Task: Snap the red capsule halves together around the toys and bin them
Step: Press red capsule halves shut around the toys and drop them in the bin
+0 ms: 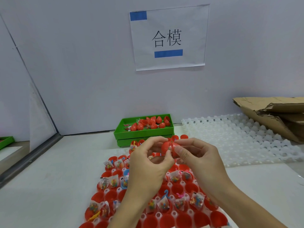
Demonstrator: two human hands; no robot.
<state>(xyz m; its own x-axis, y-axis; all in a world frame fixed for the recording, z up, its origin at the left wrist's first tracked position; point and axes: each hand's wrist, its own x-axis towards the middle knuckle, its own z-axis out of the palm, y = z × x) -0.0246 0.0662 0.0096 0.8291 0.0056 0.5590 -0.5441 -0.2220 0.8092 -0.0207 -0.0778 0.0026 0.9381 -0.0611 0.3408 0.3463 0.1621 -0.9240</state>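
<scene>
Between the fingertips: round red plastic capsule [169, 148], pinched by left hand [148, 163] and right hand [199, 162] | behind fingers: green plastic bin [144, 130] | under hands: white tray [181, 183], partly hidden

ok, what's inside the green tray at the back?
Green tray holds closed red capsules, at least one open half and a few small packets. Anything beneath the pile is covered.
</scene>
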